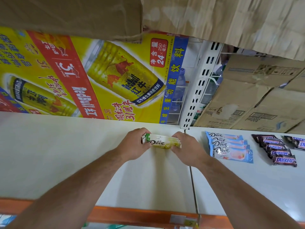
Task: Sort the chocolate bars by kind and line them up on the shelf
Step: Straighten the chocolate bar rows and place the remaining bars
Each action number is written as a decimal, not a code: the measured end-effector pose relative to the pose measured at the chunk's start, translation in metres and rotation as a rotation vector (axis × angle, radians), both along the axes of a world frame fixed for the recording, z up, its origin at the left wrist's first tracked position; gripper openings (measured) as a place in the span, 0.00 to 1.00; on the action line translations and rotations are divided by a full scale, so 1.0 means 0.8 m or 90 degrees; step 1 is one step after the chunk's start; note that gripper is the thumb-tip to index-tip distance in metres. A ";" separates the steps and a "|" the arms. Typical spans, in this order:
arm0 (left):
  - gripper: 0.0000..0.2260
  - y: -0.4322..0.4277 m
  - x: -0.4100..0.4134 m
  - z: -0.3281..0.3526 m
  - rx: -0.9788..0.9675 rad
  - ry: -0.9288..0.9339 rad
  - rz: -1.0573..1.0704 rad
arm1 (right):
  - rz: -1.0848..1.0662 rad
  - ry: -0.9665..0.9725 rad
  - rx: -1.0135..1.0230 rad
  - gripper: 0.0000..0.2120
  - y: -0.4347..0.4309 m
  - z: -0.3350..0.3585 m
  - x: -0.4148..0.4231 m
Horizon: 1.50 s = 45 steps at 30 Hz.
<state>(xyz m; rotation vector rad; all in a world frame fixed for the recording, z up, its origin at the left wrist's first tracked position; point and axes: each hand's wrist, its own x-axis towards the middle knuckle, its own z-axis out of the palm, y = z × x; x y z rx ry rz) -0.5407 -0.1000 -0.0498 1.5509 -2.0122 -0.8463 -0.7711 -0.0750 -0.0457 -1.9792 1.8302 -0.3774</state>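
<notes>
A green-and-white Dove bar (160, 141) is held flat over the white shelf (66, 154), near its back. My left hand (134, 145) grips its left end and my right hand (187, 148) grips its right end. Whether more bars lie under it is hidden by my fingers. To the right, several blue-and-pink Dove bars (230, 148) lie overlapped in a row. Further right, several brown Snickers bars (277, 150) lie in a similar overlapped row, and another Snickers stack (297, 142) sits at the frame edge.
A yellow Red Bull carton (92, 76) stands at the back of the shelf. Brown cardboard boxes (247, 100) fill the back right, behind a white slotted upright (201, 83). More cardboard hangs overhead. An orange shelf edge (132, 214) runs along the front.
</notes>
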 end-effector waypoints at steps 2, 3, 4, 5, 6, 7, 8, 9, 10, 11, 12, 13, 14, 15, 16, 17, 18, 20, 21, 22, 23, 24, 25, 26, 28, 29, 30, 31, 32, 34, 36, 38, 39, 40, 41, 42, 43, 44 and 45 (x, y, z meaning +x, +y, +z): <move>0.12 0.001 0.001 0.000 0.002 0.017 0.005 | -0.006 -0.011 0.002 0.13 0.000 0.001 -0.001; 0.12 0.002 0.002 0.000 0.002 0.024 0.007 | -0.010 -0.017 0.004 0.13 0.000 0.001 -0.001; 0.13 0.002 0.003 0.000 0.002 0.030 0.007 | -0.013 -0.022 0.006 0.13 0.000 0.002 -0.001; 0.13 0.003 0.003 0.000 0.005 0.037 0.005 | -0.014 -0.020 0.007 0.13 0.000 0.002 0.000; 0.13 0.004 0.004 0.000 0.008 0.045 0.004 | -0.013 -0.015 0.008 0.14 0.000 0.003 0.000; 0.13 0.005 0.004 0.000 0.011 0.050 0.004 | -0.013 -0.007 0.008 0.14 0.001 0.003 0.000; 0.13 0.005 0.005 0.000 0.011 0.053 0.004 | -0.014 0.000 0.008 0.15 0.002 0.004 0.001; 0.13 0.005 0.005 -0.001 0.006 0.053 0.006 | -0.015 0.005 0.007 0.15 0.002 0.005 0.001; 0.13 0.005 0.006 -0.002 -0.001 0.052 0.008 | -0.016 0.007 0.007 0.15 0.002 0.006 0.002; 0.14 0.005 0.006 -0.002 -0.010 0.049 0.011 | -0.016 0.008 0.008 0.14 0.003 0.006 0.003; 0.14 0.006 0.007 -0.003 -0.020 0.042 0.013 | -0.015 0.006 0.008 0.14 0.003 0.007 0.004; 0.15 0.006 0.007 -0.003 -0.030 0.034 0.015 | -0.014 0.001 0.008 0.14 0.003 0.008 0.004; 0.16 0.007 0.008 -0.003 -0.036 0.031 0.017 | -0.014 -0.010 0.008 0.13 0.004 0.008 0.004; 0.17 0.008 0.009 -0.003 -0.039 0.037 0.019 | -0.017 -0.025 0.009 0.12 0.005 0.009 0.002; 0.18 0.009 0.009 -0.003 -0.040 0.048 0.021 | -0.023 -0.043 0.009 0.13 0.006 0.010 0.000; 0.18 0.010 0.010 -0.004 -0.041 0.057 0.023 | -0.033 -0.061 0.008 0.14 0.007 0.011 -0.002; 0.18 0.011 0.010 -0.004 -0.043 0.059 0.024 | -0.043 -0.078 0.007 0.15 0.008 0.011 -0.004; 0.18 0.012 0.008 -0.005 -0.046 0.057 0.023 | -0.051 -0.102 0.014 0.17 0.010 0.011 -0.006; 0.18 0.012 0.007 -0.004 -0.044 0.059 0.022 | -0.048 -0.108 0.018 0.17 0.010 0.011 -0.006; 0.18 0.011 0.005 -0.004 -0.039 0.060 0.021 | -0.044 -0.113 0.020 0.16 0.010 0.010 -0.005; 0.18 0.011 0.004 -0.003 -0.036 0.059 0.020 | -0.043 -0.119 0.018 0.15 0.009 0.010 -0.004; 0.18 0.011 0.004 -0.002 -0.033 0.057 0.020 | -0.047 -0.127 0.016 0.15 0.009 0.010 -0.003; 0.17 0.011 0.004 -0.002 -0.030 0.057 0.021 | -0.053 -0.135 0.016 0.14 0.009 0.010 -0.003; 0.17 0.011 0.005 -0.001 -0.028 0.058 0.023 | -0.057 -0.140 0.017 0.14 0.009 0.009 -0.003; 0.16 0.010 0.006 0.000 -0.023 0.063 0.026 | -0.062 -0.142 0.016 0.13 0.008 0.008 -0.004; 0.17 0.010 0.005 -0.001 -0.021 0.065 0.027 | -0.065 -0.142 0.014 0.12 0.009 0.008 -0.004; 0.17 0.010 0.004 -0.001 -0.019 0.068 0.028 | -0.067 -0.142 0.013 0.12 0.009 0.008 -0.003; 0.17 0.010 0.003 -0.001 -0.018 0.071 0.029 | -0.070 -0.145 0.014 0.13 0.009 0.008 -0.002; 0.17 0.010 0.003 -0.002 -0.015 0.076 0.030 | -0.075 -0.151 0.016 0.12 0.009 0.008 -0.001; 0.17 0.009 0.004 -0.003 -0.008 0.090 0.037 | -0.101 -0.178 0.023 0.12 0.007 0.008 0.000; 0.15 0.007 0.007 -0.003 -0.005 0.106 0.051 | -0.137 -0.205 0.021 0.12 0.006 0.008 -0.003; 0.13 0.006 0.009 -0.002 -0.010 0.112 0.059 | -0.149 -0.212 0.008 0.11 0.005 0.008 -0.007; 0.13 0.006 0.009 -0.002 -0.010 0.113 0.058 | -0.150 -0.214 0.006 0.11 0.005 0.008 -0.008; 0.13 0.006 0.007 -0.002 -0.007 0.116 0.056 | -0.150 -0.216 0.007 0.11 0.006 0.008 -0.009; 0.13 0.007 0.005 -0.002 -0.005 0.121 0.053 | -0.149 -0.216 0.010 0.11 0.007 0.008 -0.010; 0.13 0.007 0.002 -0.002 -0.003 0.125 0.051 | -0.148 -0.214 0.015 0.11 0.007 0.008 -0.010; 0.14 0.008 0.000 -0.002 -0.001 0.129 0.050 | -0.146 -0.213 0.021 0.11 0.007 0.009 -0.011; 0.14 0.009 -0.002 -0.003 0.000 0.132 0.051 | -0.143 -0.212 0.026 0.10 0.007 0.010 -0.012; 0.15 0.009 -0.002 -0.002 0.000 0.135 0.052 | -0.139 -0.209 0.030 0.10 0.007 0.010 -0.013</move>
